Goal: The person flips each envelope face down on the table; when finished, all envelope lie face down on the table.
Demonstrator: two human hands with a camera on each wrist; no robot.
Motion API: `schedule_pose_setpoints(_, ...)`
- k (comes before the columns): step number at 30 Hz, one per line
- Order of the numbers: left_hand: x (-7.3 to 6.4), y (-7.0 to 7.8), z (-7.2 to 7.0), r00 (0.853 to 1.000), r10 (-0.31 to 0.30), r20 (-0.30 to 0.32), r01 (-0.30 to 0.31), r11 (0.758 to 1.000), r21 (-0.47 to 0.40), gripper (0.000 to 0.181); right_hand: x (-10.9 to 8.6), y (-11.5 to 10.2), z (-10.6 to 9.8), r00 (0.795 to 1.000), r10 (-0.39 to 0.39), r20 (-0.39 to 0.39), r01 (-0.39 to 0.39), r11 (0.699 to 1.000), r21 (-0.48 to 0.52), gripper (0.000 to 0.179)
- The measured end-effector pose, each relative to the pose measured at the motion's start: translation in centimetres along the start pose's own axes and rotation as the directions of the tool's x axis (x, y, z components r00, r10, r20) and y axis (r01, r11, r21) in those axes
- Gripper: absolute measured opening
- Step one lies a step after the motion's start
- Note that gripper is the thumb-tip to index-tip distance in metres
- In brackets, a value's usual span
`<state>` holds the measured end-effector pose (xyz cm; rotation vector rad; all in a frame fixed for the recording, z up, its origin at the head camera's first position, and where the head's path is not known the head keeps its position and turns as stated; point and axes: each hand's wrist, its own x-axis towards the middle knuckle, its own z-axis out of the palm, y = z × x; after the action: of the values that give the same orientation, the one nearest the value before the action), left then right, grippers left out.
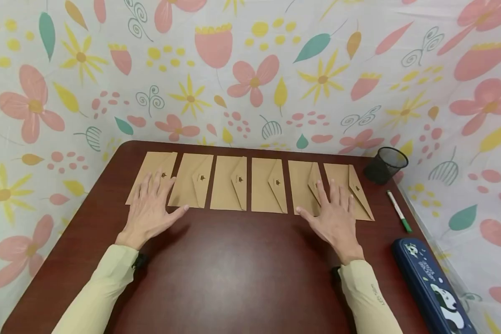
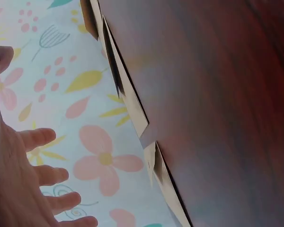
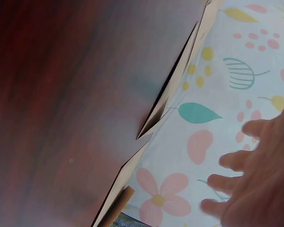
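Observation:
Several brown kraft envelopes point(image 1: 225, 183) lie side by side in a row along the far part of the dark table, each with a pointed flap and a small dark mark. My left hand point(image 1: 150, 213), fingers spread, hovers by the leftmost envelope point(image 1: 152, 162) and hides part of it. Over the two rightmost envelopes my right hand point(image 1: 336, 218) is likewise held with spread fingers. Both wrist views show the left hand point(image 2: 19, 175) and the right hand point(image 3: 258, 175) raised apart from the envelope edges, holding nothing.
A black mesh pen cup point(image 1: 385, 165) stands at the back right corner. Nearer along the right edge lie a white marker with a green end point(image 1: 399, 211) and a dark blue panda pencil case point(image 1: 434, 287). A flower-patterned sheet point(image 1: 254, 106) hangs behind the table point(image 1: 234, 269).

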<state>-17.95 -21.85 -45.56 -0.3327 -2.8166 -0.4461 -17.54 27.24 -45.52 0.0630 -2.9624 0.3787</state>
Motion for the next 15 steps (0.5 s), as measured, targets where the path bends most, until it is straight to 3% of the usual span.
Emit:
schedule_pose_setpoints(7, 1.0, 3.5, 0.2, 1.000, 0.001, -0.028, -0.003, 0.997, -0.075, 0.082, 0.1, 0.5, -0.6, 0.987, -0.023, -0.160, 0.044, 0.991, 0.129, 0.105)
schedule_pose_setpoints(12, 2.3, 7.3, 0.8, 0.997, -0.021, -0.074, 0.007, 0.984, -0.177, 0.071, 0.1, 1.3, -1.1, 0.957, -0.009, -0.289, 0.077, 0.972, 0.224, 0.077)
schedule_pose_setpoints(15, 3.2, 9.7, 1.3, 0.997, -0.061, -0.055, 0.045, 0.966, -0.255, 0.067, 0.1, 1.9, -1.7, 0.952, 0.019, -0.307, 0.062, 0.966, 0.253, 0.061)
